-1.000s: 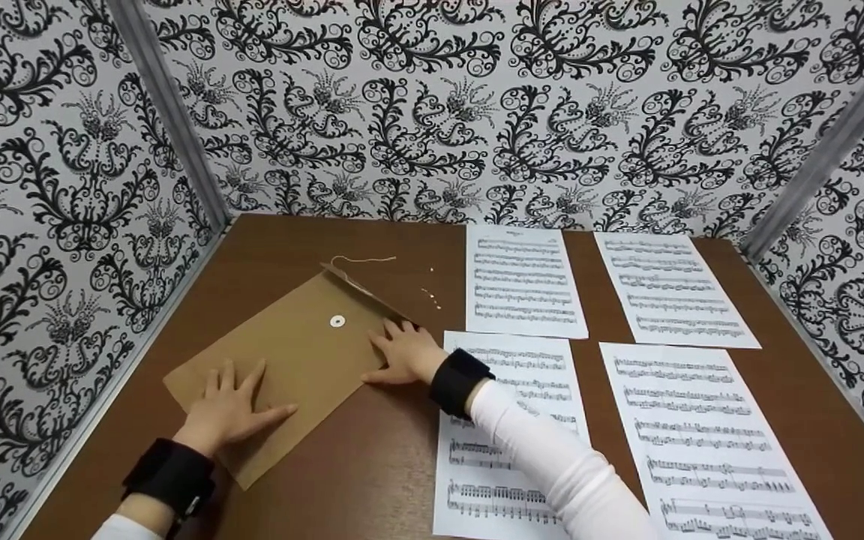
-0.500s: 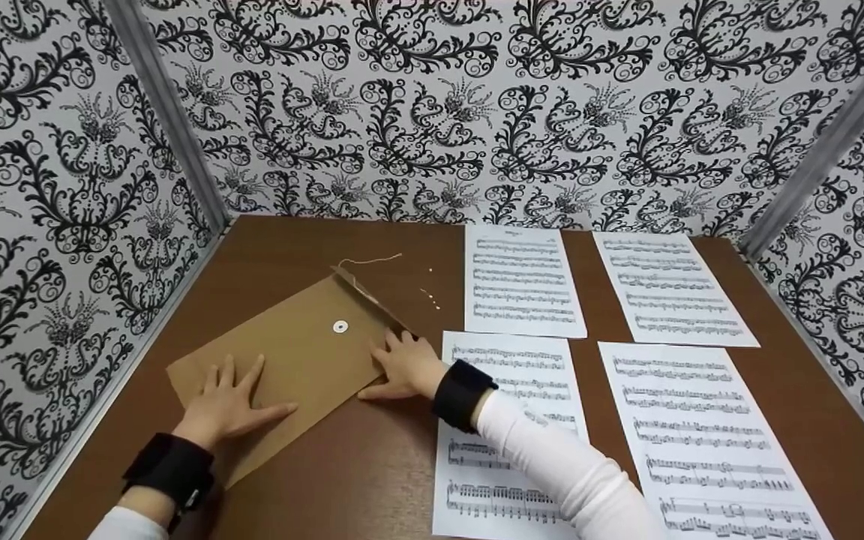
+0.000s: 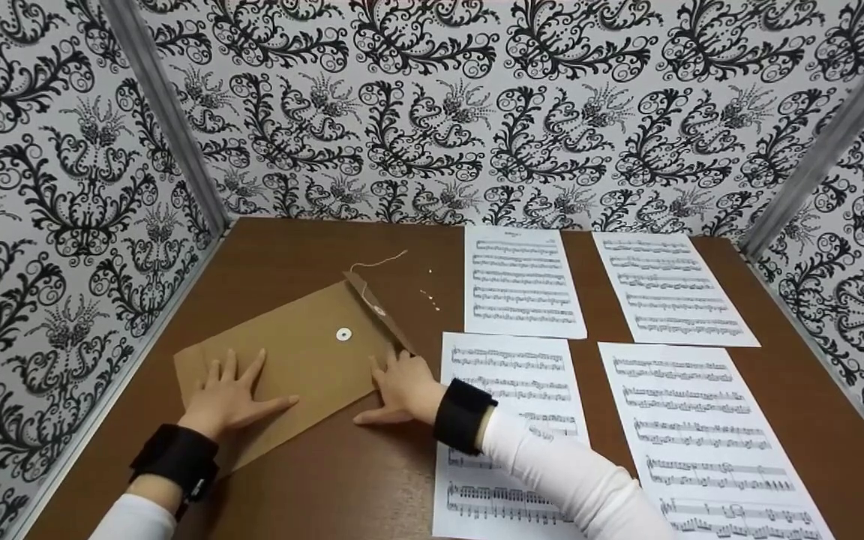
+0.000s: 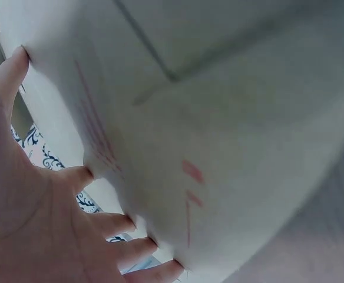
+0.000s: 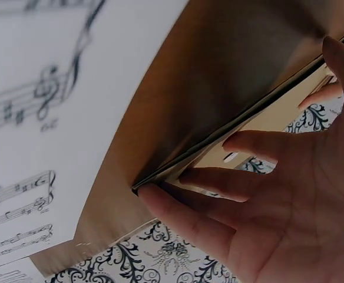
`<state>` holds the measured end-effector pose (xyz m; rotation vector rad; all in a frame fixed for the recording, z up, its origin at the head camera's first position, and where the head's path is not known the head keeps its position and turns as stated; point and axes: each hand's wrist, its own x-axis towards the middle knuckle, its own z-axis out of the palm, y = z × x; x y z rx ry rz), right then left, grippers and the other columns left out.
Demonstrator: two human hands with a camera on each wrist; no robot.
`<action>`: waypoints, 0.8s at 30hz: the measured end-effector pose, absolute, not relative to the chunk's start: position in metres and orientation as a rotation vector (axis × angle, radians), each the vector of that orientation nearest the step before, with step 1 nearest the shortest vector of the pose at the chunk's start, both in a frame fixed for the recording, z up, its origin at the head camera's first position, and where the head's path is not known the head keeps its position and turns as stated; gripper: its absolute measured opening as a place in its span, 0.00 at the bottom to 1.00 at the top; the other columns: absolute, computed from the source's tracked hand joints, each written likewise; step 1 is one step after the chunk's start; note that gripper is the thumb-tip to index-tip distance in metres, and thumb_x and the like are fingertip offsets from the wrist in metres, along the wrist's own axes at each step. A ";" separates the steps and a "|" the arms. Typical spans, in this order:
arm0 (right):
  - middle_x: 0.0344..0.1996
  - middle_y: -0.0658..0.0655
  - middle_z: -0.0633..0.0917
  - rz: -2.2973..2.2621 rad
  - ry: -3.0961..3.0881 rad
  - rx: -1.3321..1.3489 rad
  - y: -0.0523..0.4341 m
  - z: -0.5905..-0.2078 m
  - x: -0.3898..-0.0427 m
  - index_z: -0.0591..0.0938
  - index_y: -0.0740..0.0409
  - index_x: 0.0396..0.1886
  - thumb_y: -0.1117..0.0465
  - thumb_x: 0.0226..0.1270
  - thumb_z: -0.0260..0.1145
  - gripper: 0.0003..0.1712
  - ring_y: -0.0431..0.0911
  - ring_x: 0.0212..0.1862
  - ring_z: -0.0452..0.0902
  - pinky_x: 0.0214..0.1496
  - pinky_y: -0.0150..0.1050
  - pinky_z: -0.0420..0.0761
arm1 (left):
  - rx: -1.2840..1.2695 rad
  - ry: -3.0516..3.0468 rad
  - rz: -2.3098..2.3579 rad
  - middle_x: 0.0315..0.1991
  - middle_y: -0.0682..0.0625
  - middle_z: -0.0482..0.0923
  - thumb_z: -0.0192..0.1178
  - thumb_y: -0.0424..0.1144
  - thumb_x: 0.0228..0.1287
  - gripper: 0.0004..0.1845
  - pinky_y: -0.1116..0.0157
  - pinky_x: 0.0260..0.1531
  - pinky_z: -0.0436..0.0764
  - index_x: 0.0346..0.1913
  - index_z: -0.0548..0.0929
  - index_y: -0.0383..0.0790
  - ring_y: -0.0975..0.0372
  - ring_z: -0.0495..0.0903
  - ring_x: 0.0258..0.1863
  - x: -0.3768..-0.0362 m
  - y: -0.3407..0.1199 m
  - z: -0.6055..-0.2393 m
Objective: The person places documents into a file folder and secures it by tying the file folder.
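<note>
A brown string-tie envelope [image 3: 289, 330] lies slantwise on the table in the head view, with a white button [image 3: 343, 334] on its face. Its flap [image 3: 383, 319] stands partly raised along the right end, and a thin string [image 3: 379, 262] trails from it. My left hand [image 3: 229, 397] rests on the envelope's near left part, fingers spread. My right hand [image 3: 404, 390] touches the near right corner by the flap, its thumb stretched out beside the edge. In the right wrist view, fingertips [image 5: 151, 197] meet the envelope's edge. Faint dark and red marks show on the surface in the left wrist view.
Several sheets of music [image 3: 526, 281] lie in two columns on the table's right side. The right forearm crosses the near left sheet [image 3: 507, 510]. Small pale specks [image 3: 432, 298] dot the brown table [image 3: 327, 487]. Patterned walls [image 3: 432, 112] enclose the back and sides.
The envelope has turned clockwise, its flap end swinging right and toward me. My right hand has moved nearer with that corner, and the flap's underside shows more. The left hand stays nearly in place.
</note>
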<state>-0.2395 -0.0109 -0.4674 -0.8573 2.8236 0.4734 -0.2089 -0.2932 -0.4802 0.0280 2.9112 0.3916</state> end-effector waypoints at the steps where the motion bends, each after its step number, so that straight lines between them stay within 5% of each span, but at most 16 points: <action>1: 0.79 0.61 0.65 0.482 2.823 -0.857 -0.011 -0.467 -0.237 0.57 0.46 0.83 0.13 0.58 0.47 0.63 0.53 0.71 0.74 0.53 0.39 0.84 | 0.028 2.911 0.391 0.77 0.17 0.40 0.56 0.77 0.59 0.60 0.23 0.69 0.50 0.82 0.52 0.37 0.21 0.42 0.75 -0.210 -0.293 -0.480; 24: 0.69 0.64 0.78 0.721 2.868 -0.924 -0.030 -0.467 -0.191 0.67 0.52 0.78 0.07 0.49 0.45 0.69 0.46 0.54 0.85 0.32 0.32 0.79 | 0.000 2.871 0.377 0.79 0.20 0.38 0.55 0.77 0.60 0.59 0.20 0.68 0.46 0.82 0.51 0.40 0.22 0.40 0.76 -0.242 -0.283 -0.470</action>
